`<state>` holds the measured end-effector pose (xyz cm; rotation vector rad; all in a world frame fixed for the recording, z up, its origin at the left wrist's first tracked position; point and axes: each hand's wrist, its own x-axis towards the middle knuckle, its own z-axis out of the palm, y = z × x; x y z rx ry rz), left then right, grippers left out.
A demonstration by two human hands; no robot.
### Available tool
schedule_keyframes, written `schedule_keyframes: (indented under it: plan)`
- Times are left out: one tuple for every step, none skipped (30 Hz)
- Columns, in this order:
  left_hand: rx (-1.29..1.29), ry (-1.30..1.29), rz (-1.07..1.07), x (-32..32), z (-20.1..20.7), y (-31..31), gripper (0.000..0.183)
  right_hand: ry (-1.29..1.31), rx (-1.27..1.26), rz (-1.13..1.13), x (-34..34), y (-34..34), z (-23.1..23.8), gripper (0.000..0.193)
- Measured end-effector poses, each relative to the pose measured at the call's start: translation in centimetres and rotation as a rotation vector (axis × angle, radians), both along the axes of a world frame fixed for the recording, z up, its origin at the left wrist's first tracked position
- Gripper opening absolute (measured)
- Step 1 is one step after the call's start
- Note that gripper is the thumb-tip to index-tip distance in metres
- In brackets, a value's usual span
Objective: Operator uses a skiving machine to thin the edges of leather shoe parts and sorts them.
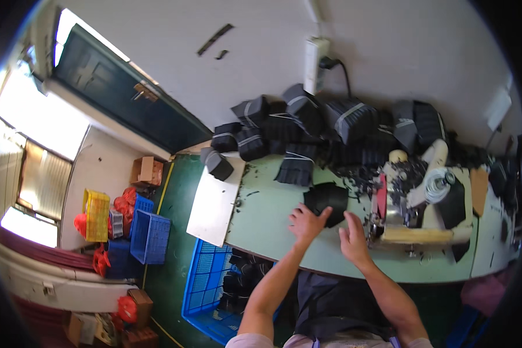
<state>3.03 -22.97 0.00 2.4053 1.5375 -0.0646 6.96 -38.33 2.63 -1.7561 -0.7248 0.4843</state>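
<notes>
A flat stack of black, curved-edged pieces (326, 198), perhaps fabric or leather, lies on the pale green table in front of me. My left hand (309, 225) rests at its lower left edge, fingers spread and thumb over the black material. Just off its lower right side is my right hand (354, 239), with thumb and fingers apart and nothing visible between them. To the right of that hand stands a machine (403, 200) with a red part, a cream arm and a spool of pale thread, resembling a sewing machine. Dark scraps lie around it.
Several tied bundles of black pieces (298, 156) are piled along the wall. A white board (216, 203) covers the table's left end. Below it stands a blue crate (200, 278) holding black pieces. Farther left are another blue crate (151, 236) and a yellow crate (97, 216).
</notes>
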Motion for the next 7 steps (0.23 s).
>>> schedule_keyframes:
  plan:
    - [-0.01, -0.027, -0.021, 0.5, 0.3, -0.5, 0.111, -0.206, -0.108, -0.183, 0.9, 2.0, -3.5, 0.041]
    - [-0.08, -0.021, -0.041, 1.3, 0.6, -1.0, 0.11, -0.409, -0.218, -0.376, 2.0, 3.0, -6.0, 0.042]
    - [-0.149, -0.014, -0.056, 1.8, 0.8, -1.3, 0.11, -0.428, -0.205, -0.36, 2.8, 3.6, -7.5, 0.042]
    - [-0.143, -0.033, -0.039, 2.1, 0.3, -1.4, 0.11, -0.327, -0.266, -0.301, 3.6, 4.0, -8.5, 0.042]
    - [-0.225, -0.106, -0.058, 2.2, -0.6, -1.5, 0.108, -0.226, -0.328, -0.244, 4.1, 4.2, -9.4, 0.042]
    - [-0.3, -0.182, -0.078, 2.2, -1.8, -1.2, 0.107, -0.258, -0.279, -0.214, 4.2, 4.6, -10.4, 0.04]
    - [-0.43, -0.339, -0.019, 1.2, -3.7, 0.2, 0.111, -0.218, -0.258, -0.147, 3.4, 5.6, -10.4, 0.044]
